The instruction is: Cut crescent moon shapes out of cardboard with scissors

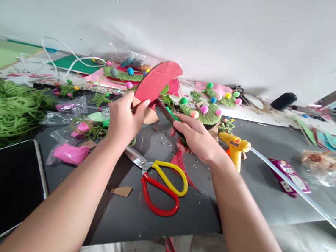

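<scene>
My left hand point(127, 117) pinches the lower edge of a red rounded cardboard piece point(158, 81), which is held up and tilted above the table. Closed around a green and black utility knife point(170, 114), my right hand point(196, 137) brings the tool's front end against or close to the cardboard's lower edge; exact contact is hard to tell. Below both hands lie scissors point(145, 164) with one yellow and one red handle. A red paper scrap point(182, 169) rests beside them, and a small brown cardboard scrap point(121, 190) lies nearer me.
Green yarn point(3, 111) and a tablet point(8, 194) occupy the left. Pink clay point(70, 153) sits in plastic. At right are a yellow glue gun point(234, 145) with a long glue stick and a purple packet point(290, 178). Green yarn discs with pompoms point(202, 113) stand behind.
</scene>
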`<action>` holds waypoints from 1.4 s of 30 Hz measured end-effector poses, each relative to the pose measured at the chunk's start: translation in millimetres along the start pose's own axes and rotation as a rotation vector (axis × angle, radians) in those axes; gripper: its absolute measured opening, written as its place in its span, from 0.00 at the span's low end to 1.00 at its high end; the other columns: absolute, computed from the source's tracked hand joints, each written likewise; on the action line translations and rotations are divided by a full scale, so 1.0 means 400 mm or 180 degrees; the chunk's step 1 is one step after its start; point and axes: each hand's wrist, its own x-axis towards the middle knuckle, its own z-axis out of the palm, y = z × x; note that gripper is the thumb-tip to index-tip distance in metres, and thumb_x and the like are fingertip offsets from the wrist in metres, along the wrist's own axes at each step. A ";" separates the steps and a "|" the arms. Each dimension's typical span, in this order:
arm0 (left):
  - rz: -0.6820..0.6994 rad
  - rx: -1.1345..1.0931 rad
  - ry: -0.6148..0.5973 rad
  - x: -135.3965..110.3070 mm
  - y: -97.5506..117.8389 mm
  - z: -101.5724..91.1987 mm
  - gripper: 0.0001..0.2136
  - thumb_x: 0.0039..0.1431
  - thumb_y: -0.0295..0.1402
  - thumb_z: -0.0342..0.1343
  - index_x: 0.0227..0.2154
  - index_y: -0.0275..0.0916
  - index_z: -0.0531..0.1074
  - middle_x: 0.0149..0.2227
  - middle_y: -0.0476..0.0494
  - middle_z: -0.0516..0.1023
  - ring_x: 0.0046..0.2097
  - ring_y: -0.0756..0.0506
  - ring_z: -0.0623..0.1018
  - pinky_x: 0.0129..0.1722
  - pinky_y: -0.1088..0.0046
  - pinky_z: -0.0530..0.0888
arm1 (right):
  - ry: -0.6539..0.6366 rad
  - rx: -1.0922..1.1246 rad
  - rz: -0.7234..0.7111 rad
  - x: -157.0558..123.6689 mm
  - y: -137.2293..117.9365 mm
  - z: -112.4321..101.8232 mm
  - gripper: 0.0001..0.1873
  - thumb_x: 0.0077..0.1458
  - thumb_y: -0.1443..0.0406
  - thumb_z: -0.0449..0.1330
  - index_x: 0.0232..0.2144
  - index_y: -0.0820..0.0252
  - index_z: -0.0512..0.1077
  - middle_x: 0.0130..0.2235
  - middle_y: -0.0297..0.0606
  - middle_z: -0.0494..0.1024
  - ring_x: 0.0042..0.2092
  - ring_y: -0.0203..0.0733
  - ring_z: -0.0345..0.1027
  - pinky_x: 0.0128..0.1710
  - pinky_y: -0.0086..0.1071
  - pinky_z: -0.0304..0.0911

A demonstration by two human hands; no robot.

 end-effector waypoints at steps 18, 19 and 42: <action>-0.0048 0.0000 -0.0007 -0.002 0.002 0.003 0.19 0.63 0.39 0.61 0.24 0.43 0.56 0.21 0.54 0.59 0.26 0.49 0.59 0.31 0.69 0.59 | 0.0306 -0.0684 -0.0378 -0.006 0.000 0.021 0.14 0.72 0.59 0.53 0.33 0.57 0.68 0.32 0.36 0.78 0.28 0.36 0.65 0.26 0.30 0.59; -0.0048 -0.0001 -0.0008 -0.001 0.000 0.003 0.19 0.62 0.39 0.61 0.24 0.43 0.57 0.21 0.54 0.59 0.26 0.49 0.59 0.31 0.69 0.59 | 0.0336 -0.0691 -0.0384 -0.005 0.002 0.022 0.15 0.72 0.59 0.53 0.32 0.57 0.67 0.31 0.36 0.77 0.28 0.36 0.65 0.26 0.30 0.59; 0.0036 -0.0073 -0.0052 0.003 0.012 0.004 0.21 0.61 0.37 0.63 0.22 0.43 0.54 0.21 0.54 0.59 0.26 0.49 0.57 0.31 0.69 0.58 | 0.0443 -0.0766 -0.0390 0.001 0.017 0.029 0.17 0.73 0.56 0.52 0.31 0.56 0.65 0.29 0.34 0.74 0.29 0.37 0.65 0.29 0.31 0.58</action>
